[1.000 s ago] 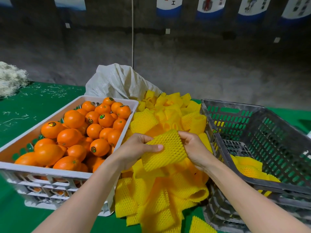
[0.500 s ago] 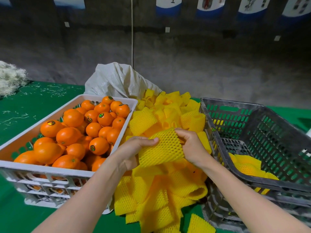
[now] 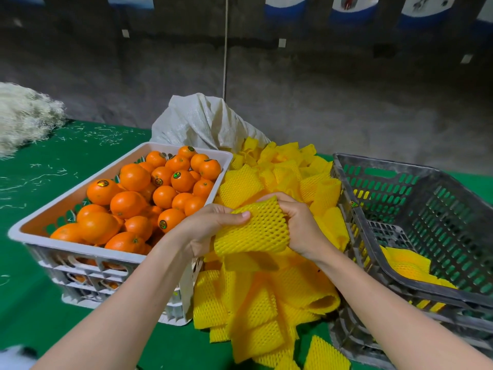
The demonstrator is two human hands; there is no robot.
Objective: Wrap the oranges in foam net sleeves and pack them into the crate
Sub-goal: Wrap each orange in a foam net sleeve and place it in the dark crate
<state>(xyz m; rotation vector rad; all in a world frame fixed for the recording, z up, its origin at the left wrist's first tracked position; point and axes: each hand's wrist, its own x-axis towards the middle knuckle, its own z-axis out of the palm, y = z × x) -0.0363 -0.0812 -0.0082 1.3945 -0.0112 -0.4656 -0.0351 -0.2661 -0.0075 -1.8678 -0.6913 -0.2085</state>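
Observation:
A yellow foam net sleeve is stretched between my two hands above a heap of loose yellow sleeves. My left hand grips its left edge with the thumb on top. My right hand grips its right edge, fingers curled into the opening. No orange shows inside it. Several bare oranges fill the white crate on the left. The dark grey crate on the right holds a few yellow-sleeved pieces in its near corner.
A white woven sack lies behind the sleeve heap. A pile of pale shredded fibre sits at the far left of the green table cover. A concrete wall rises behind.
My hands have drawn closer together on the sleeve, and the right hand's fingers have curled further into its edge. The sleeve now bulges more between them.

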